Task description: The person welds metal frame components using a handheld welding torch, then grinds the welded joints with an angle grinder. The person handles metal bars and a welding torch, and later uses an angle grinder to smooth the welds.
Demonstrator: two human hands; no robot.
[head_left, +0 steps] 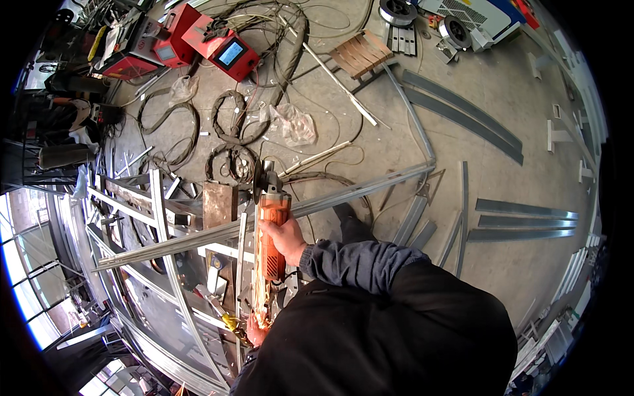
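Observation:
My right hand (285, 239) is closed around the orange body of an angle grinder (274, 214). Its dark disc (257, 182) is at the far end, close to the long bundled metal profiles (370, 187) that cross beneath the tool. A stream of sparks (259, 280) runs back from the grinder toward me. At the sparks' near end is my left hand (255, 331), low and left of my body, its fingers largely hidden by the glare. Beside it lies a tool with a yellow part (234, 325), its kind unclear.
A white metal frame (162, 211) stands at left. Red welding machines (228, 51) and coiled cables (231, 119) lie at the far left. Loose steel strips (522, 222) rest on the floor at right, with a wooden slatted piece (360, 54) farther back.

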